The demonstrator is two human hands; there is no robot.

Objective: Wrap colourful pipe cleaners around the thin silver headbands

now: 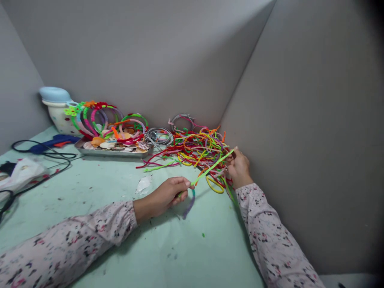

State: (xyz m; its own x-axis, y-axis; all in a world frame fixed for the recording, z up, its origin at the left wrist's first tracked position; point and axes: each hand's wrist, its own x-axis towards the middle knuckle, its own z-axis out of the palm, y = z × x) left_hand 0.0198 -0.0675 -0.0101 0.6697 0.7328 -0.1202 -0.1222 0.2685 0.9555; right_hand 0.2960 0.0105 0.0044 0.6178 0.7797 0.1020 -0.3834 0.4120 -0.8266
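Observation:
Stretched between my two hands is a bright green pipe cleaner (211, 167). My left hand (171, 194) pinches its lower end over the middle of the table. From those same fingers hangs a short curved piece, teal above and purple below (189, 205). At the other end, my right hand (239, 166) has its fingers closed on the green pipe cleaner, beside the right wall. Just behind and left of the right hand lies a tangled heap of coloured pipe cleaners (195, 146), with a yellow loop (215, 185) at its near edge.
A metal tray (114, 153) holds shells and wrapped headbands (96, 118). Behind it stands a white container with a blue lid (55, 96). A blue glue gun (54, 143) and black cord lie left. Coiled wire (159, 137) sits right of the tray. Grey walls enclose the table.

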